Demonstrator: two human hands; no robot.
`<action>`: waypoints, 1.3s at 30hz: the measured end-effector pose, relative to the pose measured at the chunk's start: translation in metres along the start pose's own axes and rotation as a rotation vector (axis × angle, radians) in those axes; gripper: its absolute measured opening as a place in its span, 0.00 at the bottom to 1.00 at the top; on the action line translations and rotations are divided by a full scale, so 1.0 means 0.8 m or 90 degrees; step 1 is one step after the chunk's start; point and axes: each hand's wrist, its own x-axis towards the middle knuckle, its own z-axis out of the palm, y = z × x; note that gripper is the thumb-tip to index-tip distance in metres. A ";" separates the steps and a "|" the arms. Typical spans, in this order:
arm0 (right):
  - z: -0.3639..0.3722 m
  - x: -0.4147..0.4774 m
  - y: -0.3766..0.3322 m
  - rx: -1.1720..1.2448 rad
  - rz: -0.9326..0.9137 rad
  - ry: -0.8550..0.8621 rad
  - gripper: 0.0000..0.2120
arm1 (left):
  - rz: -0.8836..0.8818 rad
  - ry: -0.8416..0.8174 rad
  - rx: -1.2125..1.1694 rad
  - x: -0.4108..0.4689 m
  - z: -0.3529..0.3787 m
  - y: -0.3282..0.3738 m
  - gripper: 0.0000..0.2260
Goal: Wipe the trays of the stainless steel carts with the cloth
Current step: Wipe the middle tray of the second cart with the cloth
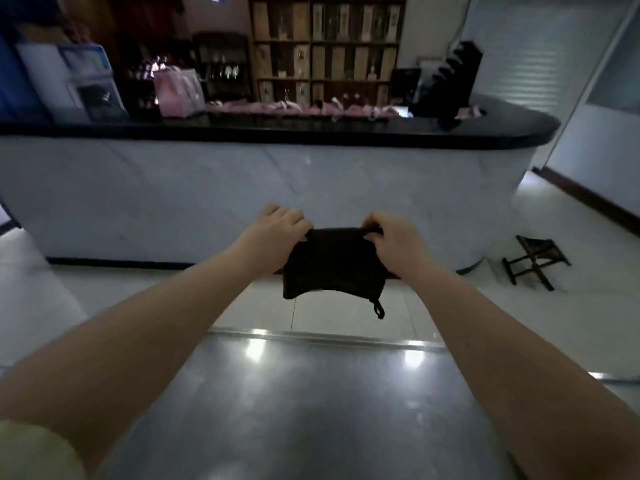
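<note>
A black cloth point(332, 265) hangs in the air in front of me, stretched between both hands, with a small loop dangling at its lower right corner. My left hand point(280, 226) pinches its upper left corner and my right hand point(388, 233) pinches its upper right corner. Below the cloth lies the shiny top tray of a stainless steel cart point(311, 403), its far rim catching light reflections. The cloth hangs above the floor just beyond that rim, apart from the tray.
A long counter with a white front point(242, 188) and black top point(311, 129) stands ahead, with pink bags and items on it. A small dark folding stool point(535, 261) sits on the tiled floor at right. Shelves line the back wall.
</note>
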 end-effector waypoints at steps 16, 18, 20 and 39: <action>-0.184 -0.134 -0.302 -0.211 -0.102 0.195 0.08 | -0.064 0.254 -0.149 -0.106 -0.297 -0.021 0.11; -0.193 -0.158 -0.317 -0.217 -0.092 0.192 0.08 | -0.061 0.247 -0.152 -0.123 -0.313 -0.011 0.11; -0.194 -0.183 -0.325 -0.230 -0.084 0.190 0.08 | -0.057 0.238 -0.152 -0.141 -0.322 0.004 0.11; -0.042 -0.523 -0.118 -0.121 -0.053 0.001 0.04 | -0.118 0.111 -0.198 -0.387 -0.136 0.321 0.06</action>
